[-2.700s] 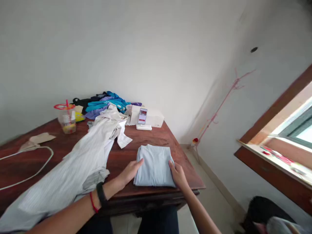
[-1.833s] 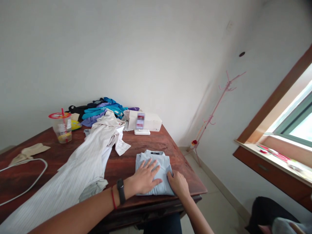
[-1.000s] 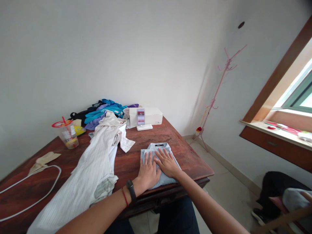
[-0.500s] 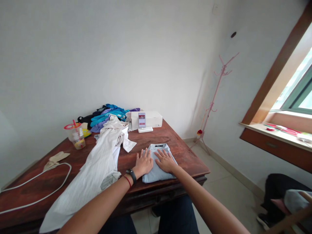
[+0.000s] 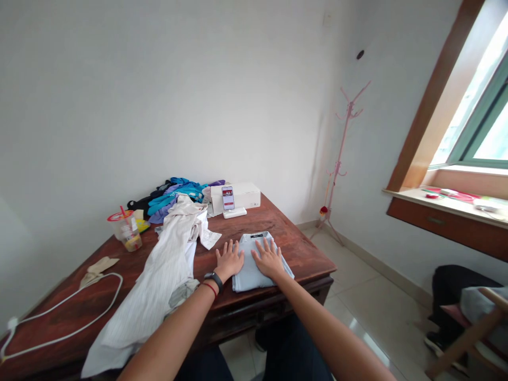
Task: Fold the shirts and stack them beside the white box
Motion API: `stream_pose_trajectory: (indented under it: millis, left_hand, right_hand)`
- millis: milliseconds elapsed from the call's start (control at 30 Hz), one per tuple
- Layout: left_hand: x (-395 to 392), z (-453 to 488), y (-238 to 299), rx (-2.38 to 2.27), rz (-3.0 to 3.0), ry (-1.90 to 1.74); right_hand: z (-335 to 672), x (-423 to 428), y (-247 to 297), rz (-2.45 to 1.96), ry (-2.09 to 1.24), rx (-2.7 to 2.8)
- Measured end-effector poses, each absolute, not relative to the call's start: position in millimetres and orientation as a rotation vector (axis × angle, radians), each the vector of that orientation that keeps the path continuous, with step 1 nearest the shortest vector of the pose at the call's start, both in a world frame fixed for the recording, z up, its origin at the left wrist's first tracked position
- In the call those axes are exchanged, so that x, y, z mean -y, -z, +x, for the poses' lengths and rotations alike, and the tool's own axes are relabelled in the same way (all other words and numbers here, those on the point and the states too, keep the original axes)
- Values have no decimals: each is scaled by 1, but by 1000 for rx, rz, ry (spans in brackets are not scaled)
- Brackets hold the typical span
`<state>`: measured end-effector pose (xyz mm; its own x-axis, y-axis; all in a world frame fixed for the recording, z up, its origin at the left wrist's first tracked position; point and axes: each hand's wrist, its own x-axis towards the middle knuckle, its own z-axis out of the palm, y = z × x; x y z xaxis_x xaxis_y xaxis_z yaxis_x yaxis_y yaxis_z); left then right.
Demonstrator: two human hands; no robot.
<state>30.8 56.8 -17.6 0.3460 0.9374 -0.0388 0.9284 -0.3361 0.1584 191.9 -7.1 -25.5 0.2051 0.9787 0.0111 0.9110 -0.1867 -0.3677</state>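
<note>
A light blue folded shirt [image 5: 254, 272] lies near the front edge of the wooden table [image 5: 278, 219], its dark neck label facing up at the far end. My left hand [image 5: 230, 260], with a dark band on the wrist, rests at the shirt's left edge, fingers spread. On the shirt's right half my right hand [image 5: 269, 259] lies flat with its fingers apart. Neither hand grips anything. Left of my left hand, a white striped shirt [image 5: 154, 280] stretches across the table and hangs over the front edge.
A pile of blue, purple and black clothes [image 5: 174, 197] sits at the back, beside a white box [image 5: 248, 196] and an upright phone [image 5: 228, 198]. A plastic cup [image 5: 130, 235] and white cable [image 5: 79, 338] are at left. Someone's dark-clothed leg [image 5: 448, 296] shows at right.
My left hand has slid left, from the top of the blue shirt to its left edge. My right hand stays on the shirt. The view has shifted slightly to the right.
</note>
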Motion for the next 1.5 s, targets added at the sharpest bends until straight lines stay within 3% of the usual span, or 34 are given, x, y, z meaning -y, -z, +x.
stream_pose_trajectory:
  millis: [1300,1500]
  left_hand:
    - [-57,29,23,-1667,2458,-176]
    - [-69,13,15,-1438,2523,-50]
  right_hand:
    - [196,8,25,-2167,-298,1783]
    - [196,61,10,-1825,-427,2116]
